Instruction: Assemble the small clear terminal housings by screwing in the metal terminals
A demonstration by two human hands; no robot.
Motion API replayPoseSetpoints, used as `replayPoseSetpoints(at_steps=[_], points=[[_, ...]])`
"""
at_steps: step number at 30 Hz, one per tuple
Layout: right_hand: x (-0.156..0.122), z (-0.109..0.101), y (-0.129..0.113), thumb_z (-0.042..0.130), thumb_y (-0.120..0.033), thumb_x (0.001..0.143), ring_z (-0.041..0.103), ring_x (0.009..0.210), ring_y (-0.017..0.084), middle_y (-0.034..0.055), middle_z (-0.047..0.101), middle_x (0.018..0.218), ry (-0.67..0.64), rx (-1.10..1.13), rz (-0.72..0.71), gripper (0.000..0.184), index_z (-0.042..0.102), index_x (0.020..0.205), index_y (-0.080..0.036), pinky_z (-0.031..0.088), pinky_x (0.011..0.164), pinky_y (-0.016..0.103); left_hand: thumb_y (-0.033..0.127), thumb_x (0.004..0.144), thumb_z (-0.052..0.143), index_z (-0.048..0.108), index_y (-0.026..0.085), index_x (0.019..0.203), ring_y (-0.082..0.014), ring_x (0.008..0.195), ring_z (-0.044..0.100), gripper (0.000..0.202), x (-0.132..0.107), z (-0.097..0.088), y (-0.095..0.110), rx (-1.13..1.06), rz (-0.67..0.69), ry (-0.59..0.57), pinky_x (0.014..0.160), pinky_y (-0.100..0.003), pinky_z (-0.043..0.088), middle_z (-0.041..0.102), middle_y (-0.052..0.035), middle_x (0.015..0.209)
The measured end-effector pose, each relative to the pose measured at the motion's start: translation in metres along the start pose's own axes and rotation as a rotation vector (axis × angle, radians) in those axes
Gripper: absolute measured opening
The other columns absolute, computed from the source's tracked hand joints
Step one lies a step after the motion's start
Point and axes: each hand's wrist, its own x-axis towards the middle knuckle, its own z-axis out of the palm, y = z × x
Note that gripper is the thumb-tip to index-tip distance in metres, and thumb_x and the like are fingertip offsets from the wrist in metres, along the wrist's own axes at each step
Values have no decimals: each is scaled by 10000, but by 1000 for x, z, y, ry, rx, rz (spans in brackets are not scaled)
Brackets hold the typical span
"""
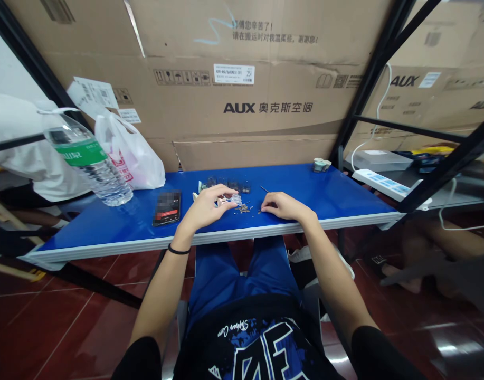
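Observation:
My left hand (212, 206) is closed on a small clear plastic piece (236, 199), held between thumb and fingers above the blue tabletop (305, 182). Just right of it lies a small pile of tiny brownish metal bits (244, 209). My right hand (280, 206) rests on the table with its fingertips pinched together near the pile; what they grip, if anything, is too small to make out. A thin dark rod (264, 189) lies by its knuckles. Behind the left hand sit several small dark blocks (234, 186).
A phone (168, 208) lies left of my left hand. A large water bottle (89, 158) and a white plastic bag (131, 153) stand at the left end. A small pale cup-like thing (321, 165) sits back right. A cardboard box (242, 121) rises behind; a power strip (386, 183) lies right.

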Motion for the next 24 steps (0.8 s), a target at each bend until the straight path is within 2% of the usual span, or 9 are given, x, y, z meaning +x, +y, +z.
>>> replayPoseSetpoints(at_steps=[4, 7, 14, 20, 24], points=[[0, 0, -5, 620, -215, 1014, 718, 945, 230, 105, 798, 1036, 42, 0, 12, 170, 778, 967, -172, 531, 889, 349, 408, 961, 739, 791, 203, 1140, -234, 989, 743, 277, 0, -1, 1, 9, 2, 4, 956, -406, 575, 789, -77, 1118], [-1, -3, -15, 627, -243, 1002, 717, 887, 211, 86, 795, 989, 129, 67, -17, 152, 759, 961, -180, 534, 839, 334, 386, 953, 749, 795, 204, 1138, -234, 990, 744, 263, 0, -1, 3, -7, 4, 12, 961, -407, 574, 789, -76, 1113], [-5, -5, -60, 715, -354, 950, 655, 696, 149, 22, 734, 801, 378, 449, -50, 181, 727, 881, -187, 521, 682, 285, 351, 919, 798, 810, 206, 1123, -220, 940, 746, 251, -2, 1, 21, -176, 17, 40, 871, -366, 591, 788, -85, 1098], [-8, -6, -93, 783, -441, 915, 671, 666, 129, 18, 723, 768, 424, 733, 25, 277, 709, 849, -183, 554, 652, 258, 335, 924, 816, 806, 205, 1141, -216, 937, 739, 253, -6, -4, 39, -221, 132, 108, 914, -380, 588, 791, -84, 1050], [-11, -12, -105, 805, -474, 898, 654, 599, 104, 14, 734, 742, 390, 866, 9, 324, 694, 828, -178, 550, 596, 233, 333, 931, 821, 800, 219, 1166, -204, 938, 733, 262, -9, -7, 48, -218, 197, 148, 914, -366, 591, 795, -75, 1064]])
